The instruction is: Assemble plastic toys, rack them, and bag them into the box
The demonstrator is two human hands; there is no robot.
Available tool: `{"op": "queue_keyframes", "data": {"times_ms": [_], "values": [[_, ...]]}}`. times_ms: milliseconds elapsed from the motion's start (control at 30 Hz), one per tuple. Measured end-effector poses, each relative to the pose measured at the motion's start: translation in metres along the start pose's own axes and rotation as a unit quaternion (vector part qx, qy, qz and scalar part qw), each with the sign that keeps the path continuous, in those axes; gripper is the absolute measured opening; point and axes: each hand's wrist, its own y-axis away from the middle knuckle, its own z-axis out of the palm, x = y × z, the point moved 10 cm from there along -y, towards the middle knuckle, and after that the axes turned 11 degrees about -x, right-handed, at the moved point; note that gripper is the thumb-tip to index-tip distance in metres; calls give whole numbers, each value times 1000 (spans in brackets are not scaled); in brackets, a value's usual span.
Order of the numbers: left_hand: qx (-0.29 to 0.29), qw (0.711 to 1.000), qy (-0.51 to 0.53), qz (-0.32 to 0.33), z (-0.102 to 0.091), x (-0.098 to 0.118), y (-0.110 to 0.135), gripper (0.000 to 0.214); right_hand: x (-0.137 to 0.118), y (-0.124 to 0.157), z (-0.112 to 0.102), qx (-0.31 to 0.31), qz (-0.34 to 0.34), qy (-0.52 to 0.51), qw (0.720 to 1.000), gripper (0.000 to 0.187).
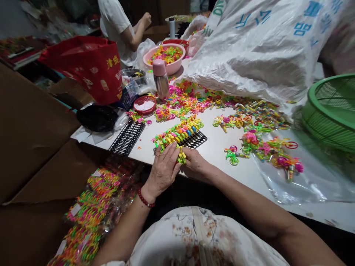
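Observation:
A black grid tray lies near the white table's front edge, loaded with rows of small neon plastic bicycle toys. My left hand, with a red bead bracelet at the wrist, rests fingers-down on the tray's near end. My right hand is beside it, pinching a yellow-green toy piece at the tray's near corner. A second black grid tray lies bare to the left.
Loose neon toys spread across the table and a clear plastic bag. A big white sack, green basket, pink bowl, pink bottle, red bag. Cardboard box of bagged toys lower left. Another person sits behind.

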Motion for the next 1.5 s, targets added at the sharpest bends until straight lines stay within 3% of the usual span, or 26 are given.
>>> {"op": "queue_keyframes", "data": {"times_ms": [133,300,500,667,733,800,900,1000,1100,1167,1233,1300,1367,1500], "values": [[1,1000,-2,-4,-1,0,0,56,2,-7,5,-74,0,36,997,10],[-9,1000,-20,-13,-3,0,-6,53,-3,-18,9,-122,-34,86,988,20],[-11,997,-57,-44,-2,2,-11,47,7,-29,15,-136,-53,103,984,16],[2,996,-77,-51,-1,4,-7,48,0,-16,17,-97,-11,145,985,17],[3,996,-81,-47,-1,5,-7,50,-10,9,1,-49,-9,150,987,25],[-5,996,-79,-44,-3,5,-7,50,-12,46,-30,27,16,168,985,31],[-15,997,-72,-16,-8,8,-10,49,9,114,-87,119,157,292,936,33],[-18,998,-53,36,-10,13,-16,44,32,163,-125,111,287,409,859,29],[-11,998,-34,42,-8,11,-21,37,43,173,-128,54,321,434,840,23],[-7,999,-30,25,-5,8,-23,35,40,165,-120,52,310,415,854,23],[-11,999,-31,13,-3,8,-24,37,32,148,-108,85,273,349,892,24],[-19,999,-36,10,-1,8,-24,41,24,122,-90,113,220,220,944,26],[-29,999,-40,13,-1,9,-23,46,17,91,-66,109,165,81,977,22],[-36,999,-32,24,-1,7,-22,58,3,32,-26,71,65,-31,995,13]]}}
